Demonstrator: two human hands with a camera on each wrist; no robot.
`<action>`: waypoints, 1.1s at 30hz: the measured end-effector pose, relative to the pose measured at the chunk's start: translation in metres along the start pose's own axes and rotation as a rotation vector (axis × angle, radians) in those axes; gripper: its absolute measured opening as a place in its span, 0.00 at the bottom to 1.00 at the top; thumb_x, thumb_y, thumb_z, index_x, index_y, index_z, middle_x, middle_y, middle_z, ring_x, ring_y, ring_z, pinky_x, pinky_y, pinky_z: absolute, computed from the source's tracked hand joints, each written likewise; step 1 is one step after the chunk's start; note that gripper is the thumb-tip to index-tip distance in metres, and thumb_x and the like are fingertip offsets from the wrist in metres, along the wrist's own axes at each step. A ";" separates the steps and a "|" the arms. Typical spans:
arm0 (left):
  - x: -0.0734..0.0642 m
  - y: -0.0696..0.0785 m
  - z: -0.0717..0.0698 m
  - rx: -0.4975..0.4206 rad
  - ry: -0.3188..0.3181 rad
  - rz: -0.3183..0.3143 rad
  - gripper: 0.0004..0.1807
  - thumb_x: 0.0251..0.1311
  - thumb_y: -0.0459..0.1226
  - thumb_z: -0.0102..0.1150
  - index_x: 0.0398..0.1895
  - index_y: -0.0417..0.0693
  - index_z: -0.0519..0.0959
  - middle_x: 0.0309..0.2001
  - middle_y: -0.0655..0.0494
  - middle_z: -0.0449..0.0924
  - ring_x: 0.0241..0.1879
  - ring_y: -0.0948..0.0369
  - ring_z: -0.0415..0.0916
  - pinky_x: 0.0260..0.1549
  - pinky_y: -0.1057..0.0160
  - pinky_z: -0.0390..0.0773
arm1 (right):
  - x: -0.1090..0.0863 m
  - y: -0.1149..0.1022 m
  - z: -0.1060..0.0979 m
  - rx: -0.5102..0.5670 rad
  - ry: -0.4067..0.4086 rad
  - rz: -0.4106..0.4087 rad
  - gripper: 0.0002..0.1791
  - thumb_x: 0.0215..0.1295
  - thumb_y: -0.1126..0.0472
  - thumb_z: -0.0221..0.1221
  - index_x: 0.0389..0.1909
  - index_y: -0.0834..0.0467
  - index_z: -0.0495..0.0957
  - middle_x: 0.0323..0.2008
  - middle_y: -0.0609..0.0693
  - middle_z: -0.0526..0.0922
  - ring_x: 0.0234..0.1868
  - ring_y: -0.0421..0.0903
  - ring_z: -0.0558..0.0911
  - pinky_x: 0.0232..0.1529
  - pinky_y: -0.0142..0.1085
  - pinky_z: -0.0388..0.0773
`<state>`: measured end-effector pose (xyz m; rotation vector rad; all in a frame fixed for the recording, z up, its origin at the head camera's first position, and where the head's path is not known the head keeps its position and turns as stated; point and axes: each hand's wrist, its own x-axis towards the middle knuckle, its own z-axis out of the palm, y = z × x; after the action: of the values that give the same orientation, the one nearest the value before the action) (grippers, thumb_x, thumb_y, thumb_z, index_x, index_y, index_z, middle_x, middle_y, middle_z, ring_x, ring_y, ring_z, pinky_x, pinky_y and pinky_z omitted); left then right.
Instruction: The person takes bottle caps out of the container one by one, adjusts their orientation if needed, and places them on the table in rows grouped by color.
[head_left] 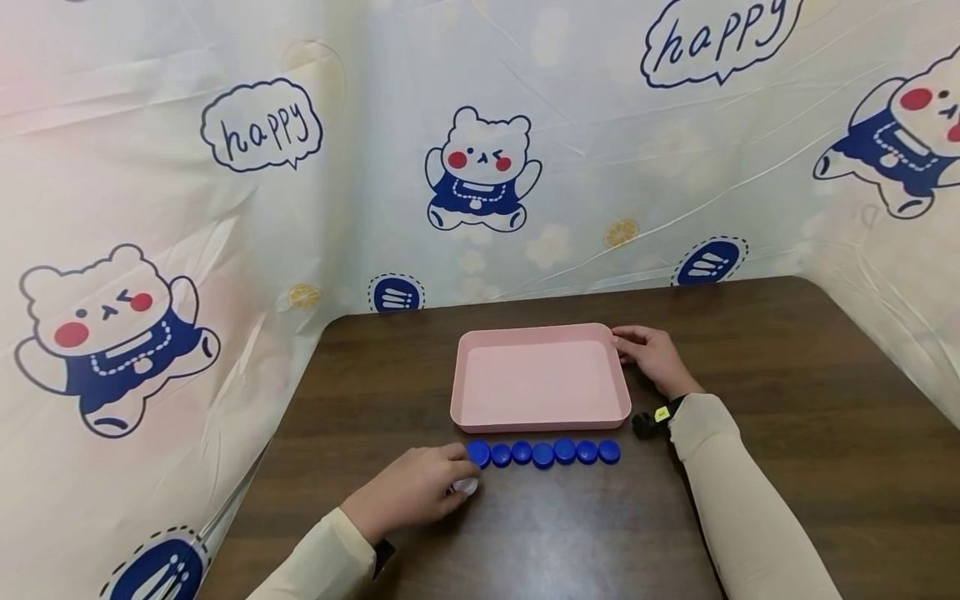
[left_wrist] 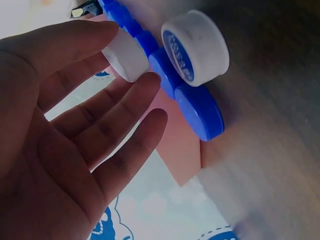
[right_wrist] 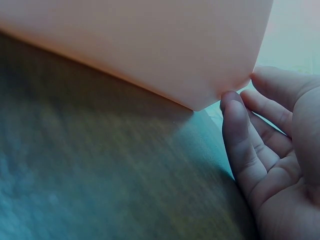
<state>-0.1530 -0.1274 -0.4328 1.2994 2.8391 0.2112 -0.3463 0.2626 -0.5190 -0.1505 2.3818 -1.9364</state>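
Observation:
In the head view my left hand (head_left: 416, 487) is low over the table, left of a row of blue bottle caps (head_left: 543, 455). Between its thumb and fingers it pinches a white bottle cap (left_wrist: 127, 56). A second white cap (left_wrist: 207, 47) with a blue printed face stands beside the blue caps in the left wrist view; my left hand mostly hides it from the head camera. Behind the row lies a shallow pink tray (head_left: 542, 425). My right hand (head_left: 656, 357) holds the tray's far right corner, thumb and curled fingertips against its edge.
The dark brown wooden table (head_left: 787, 433) extends on both sides of the tray. A printed curtain (head_left: 360, 167) rises behind its far edge and along the sides. A small black device (head_left: 647, 425) sits at the right wrist, close to the tray.

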 end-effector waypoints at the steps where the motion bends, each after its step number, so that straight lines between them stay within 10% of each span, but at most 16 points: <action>1: -0.001 0.001 0.001 0.008 0.009 0.008 0.11 0.55 0.38 0.69 0.42 0.53 0.85 0.36 0.64 0.76 0.29 0.69 0.75 0.27 0.67 0.77 | 0.000 0.000 0.000 -0.002 0.003 0.004 0.23 0.68 0.54 0.60 0.58 0.64 0.76 0.53 0.63 0.79 0.40 0.47 0.82 0.40 0.33 0.81; 33: -0.002 0.003 0.020 -0.020 -0.038 -0.006 0.05 0.56 0.38 0.67 0.36 0.57 0.84 0.29 0.66 0.73 0.25 0.71 0.67 0.20 0.70 0.71 | 0.001 0.002 0.001 0.020 0.002 -0.019 0.22 0.69 0.56 0.60 0.58 0.65 0.76 0.53 0.64 0.78 0.39 0.44 0.82 0.38 0.33 0.81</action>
<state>-0.1486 -0.1246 -0.4526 1.2769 2.8023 0.2118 -0.3472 0.2617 -0.5208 -0.1708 2.3700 -1.9688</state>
